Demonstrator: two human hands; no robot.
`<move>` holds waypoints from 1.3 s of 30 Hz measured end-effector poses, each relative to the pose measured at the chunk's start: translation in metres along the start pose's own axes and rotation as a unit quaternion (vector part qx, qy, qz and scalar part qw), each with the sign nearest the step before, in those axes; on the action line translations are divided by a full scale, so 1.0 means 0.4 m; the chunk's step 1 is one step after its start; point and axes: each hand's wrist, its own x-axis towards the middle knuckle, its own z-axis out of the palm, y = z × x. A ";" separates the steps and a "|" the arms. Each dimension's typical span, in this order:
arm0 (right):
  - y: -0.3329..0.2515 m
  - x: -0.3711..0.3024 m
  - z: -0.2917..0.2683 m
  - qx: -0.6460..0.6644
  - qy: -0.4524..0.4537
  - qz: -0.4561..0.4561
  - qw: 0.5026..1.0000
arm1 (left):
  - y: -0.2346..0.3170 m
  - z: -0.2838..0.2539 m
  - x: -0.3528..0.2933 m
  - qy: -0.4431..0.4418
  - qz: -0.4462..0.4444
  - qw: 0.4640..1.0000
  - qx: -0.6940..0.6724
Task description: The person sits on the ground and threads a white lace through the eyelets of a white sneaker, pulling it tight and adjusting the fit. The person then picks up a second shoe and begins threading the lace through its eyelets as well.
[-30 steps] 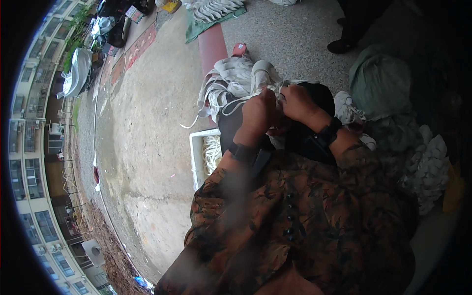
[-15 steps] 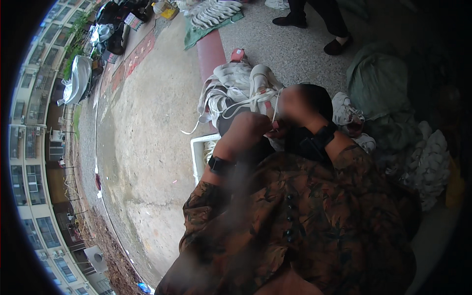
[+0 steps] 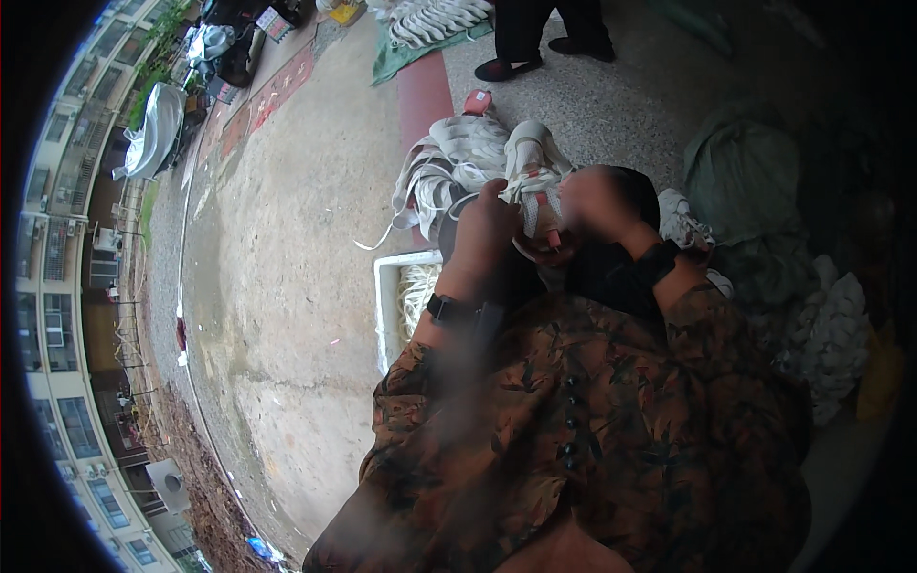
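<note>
A white sneaker [image 3: 531, 153] with reddish patches on its tongue lies between my hands on my lap, its toe pointing away from me. White shoelace [image 3: 537, 180] crosses its front. My left hand [image 3: 487, 229] is closed at the shoe's left side, fingers bent at the lace; its fingertips are partly hidden. On the opposite side my right hand [image 3: 602, 202], somewhat blurred, is curled in a fist against the eyelet edge, where the lace runs into it. Beyond my left hand, a pile of white shoes and loose laces [image 3: 458, 153] rests beside my knee.
A white foam box [image 3: 384, 315] of pale laces [image 3: 418, 291] stands left of my lap. More white shoes [image 3: 680, 218] and a green sack [image 3: 740, 172] are at my right. A person in dark trousers [image 3: 521, 33] stands ahead, near shoes on a green sheet [image 3: 406, 57].
My hands have moved apart, the left one lifting off the shoe's front, so more of the sneaker and its tongue shows. The other person has stepped to the left.
</note>
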 end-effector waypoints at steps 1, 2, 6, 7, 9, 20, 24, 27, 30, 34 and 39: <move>-0.001 0.003 0.002 0.015 0.004 0.013 1.000 | -0.008 0.013 0.010 -0.002 0.000 0.997 0.073; -0.002 0.007 0.005 0.029 0.008 0.026 0.999 | -0.012 0.029 0.018 -0.028 -0.006 0.991 0.129; 0.001 0.009 0.000 0.042 0.019 0.041 0.998 | 0.040 0.023 0.035 -0.071 -0.016 0.975 0.210; 0.002 0.009 0.000 0.047 0.019 0.042 0.998 | 0.049 0.018 0.035 -0.080 -0.022 0.974 0.211; 0.006 0.010 0.001 0.057 0.018 0.043 0.997 | 0.056 0.019 0.029 -0.091 -0.024 0.971 0.221; 0.024 0.012 -0.001 0.080 0.026 0.048 0.995 | 0.105 0.014 0.054 -0.111 -0.061 0.963 0.236; 0.023 0.013 0.000 0.043 0.023 0.043 0.998 | -0.014 0.069 0.065 -0.040 0.089 0.980 0.172; 0.026 0.012 0.001 0.077 0.023 0.049 0.996 | -0.024 0.059 0.082 -0.041 0.194 0.963 0.184; 0.024 0.008 0.001 0.093 0.051 0.054 0.993 | 0.016 0.050 0.092 -0.046 0.228 0.949 0.214; 0.021 0.008 -0.002 0.126 0.033 0.088 0.988 | 0.004 0.068 0.059 0.109 0.258 0.957 0.072; 0.026 0.006 -0.004 0.141 0.031 0.084 0.986 | -0.003 0.080 0.022 0.129 0.163 0.975 0.075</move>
